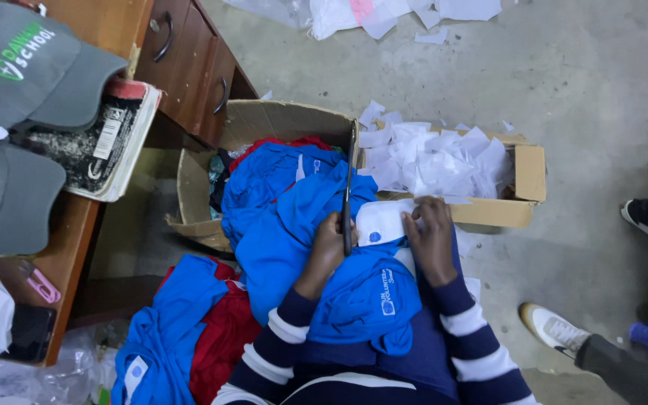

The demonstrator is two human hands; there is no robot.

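Left hand point(329, 244) wrapped shut around long scissors point(349, 187), blades pointing straight away toward the cardboard box point(530, 172) of white scraps point(436, 161). Right hand point(430, 240) just beside, fingers spread flat on a white label point(381, 223) on the blue cap point(369, 296) in the lap. More blue fabric point(271, 187) spilling leftward; grey caps point(28, 64) on the table point(61, 255).

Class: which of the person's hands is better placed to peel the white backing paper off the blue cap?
Right: the right hand already rests on the white backing paper, while the left hand grips the scissors.
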